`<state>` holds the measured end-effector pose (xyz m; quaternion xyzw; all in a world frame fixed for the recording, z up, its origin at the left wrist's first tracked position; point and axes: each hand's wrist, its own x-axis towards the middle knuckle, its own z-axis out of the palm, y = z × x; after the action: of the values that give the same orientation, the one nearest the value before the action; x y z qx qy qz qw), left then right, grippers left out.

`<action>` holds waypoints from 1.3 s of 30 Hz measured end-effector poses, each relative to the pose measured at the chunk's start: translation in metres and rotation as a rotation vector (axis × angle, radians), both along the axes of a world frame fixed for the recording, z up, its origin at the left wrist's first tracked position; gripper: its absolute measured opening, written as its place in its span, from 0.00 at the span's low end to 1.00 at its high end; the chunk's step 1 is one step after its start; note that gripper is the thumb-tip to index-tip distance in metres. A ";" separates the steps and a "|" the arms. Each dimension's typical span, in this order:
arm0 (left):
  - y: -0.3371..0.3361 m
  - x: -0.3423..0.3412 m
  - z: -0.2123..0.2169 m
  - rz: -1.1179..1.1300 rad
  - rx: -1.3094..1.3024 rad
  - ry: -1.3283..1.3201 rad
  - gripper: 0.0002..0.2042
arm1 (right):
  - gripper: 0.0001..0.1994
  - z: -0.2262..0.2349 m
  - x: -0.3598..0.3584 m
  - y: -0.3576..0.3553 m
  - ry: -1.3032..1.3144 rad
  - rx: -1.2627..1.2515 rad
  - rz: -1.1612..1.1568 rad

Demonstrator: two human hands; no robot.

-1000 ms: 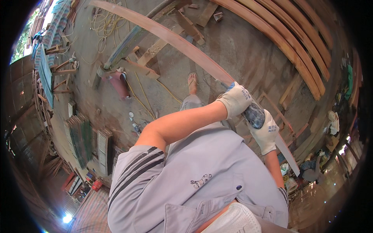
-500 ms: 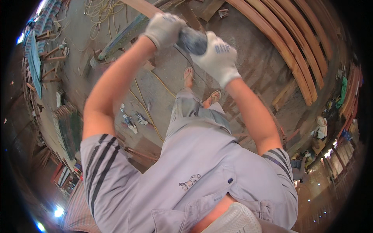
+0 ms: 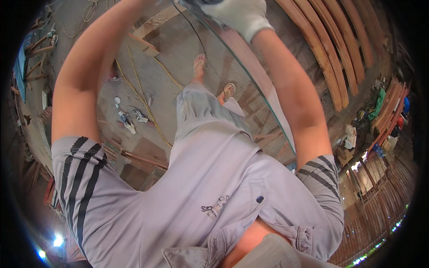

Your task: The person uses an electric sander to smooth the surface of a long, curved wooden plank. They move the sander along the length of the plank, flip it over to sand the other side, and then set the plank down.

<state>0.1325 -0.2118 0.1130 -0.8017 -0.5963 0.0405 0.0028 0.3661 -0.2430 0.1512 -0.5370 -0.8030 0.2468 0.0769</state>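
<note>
A: While both arms reach up past the top edge, what goes down first?

B: Item one, right hand (image 3: pixel 239 15): white glove, knuckles toward the camera, resting on the upper end of a long curved plank (image 3: pixel 263 94). Its fingers curl over something dark, mostly cut off by the edge; I cannot tell what it is or how firmly it is gripped.

A: And the left hand?

B: Out of view. Only the bare forearm shows, rising beside the gloved fingers, so its state cannot be told.

A: Where does the plank lie?

B: It runs from under the right fingers down and away toward the right elbow, sloping across the body. Probably kept at arm's length so both arms can bear along its edge.

A: Anything hanging from it?

B: A thin black cord (image 3: pixel 196 33), dropping just below the fingers toward the floor.

A: Further off?

B: Feet in sandals (image 3: pixel 229 90) well below the fingers, small tools (image 3: pixel 127 119) on the floor (image 3: pixel 156 85), and stacked curved boards (image 3: pixel 330 58) beyond the right forearm.
</note>
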 end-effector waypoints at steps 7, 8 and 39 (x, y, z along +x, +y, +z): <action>-0.107 0.153 -0.002 -0.133 -0.070 -0.081 0.15 | 0.34 -0.012 0.158 -0.114 -0.052 0.005 -0.008; -0.122 0.178 -0.004 -0.146 -0.082 -0.060 0.13 | 0.34 -0.010 0.181 -0.135 -0.031 0.011 -0.025; -0.067 0.083 -0.001 -0.226 -0.132 -0.138 0.10 | 0.28 -0.004 0.075 -0.095 0.039 -0.048 -0.143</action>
<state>0.2152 -0.2792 0.1122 -0.8629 -0.4973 0.0239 -0.0865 0.4407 -0.3377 0.1474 -0.5900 -0.7546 0.2703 0.0969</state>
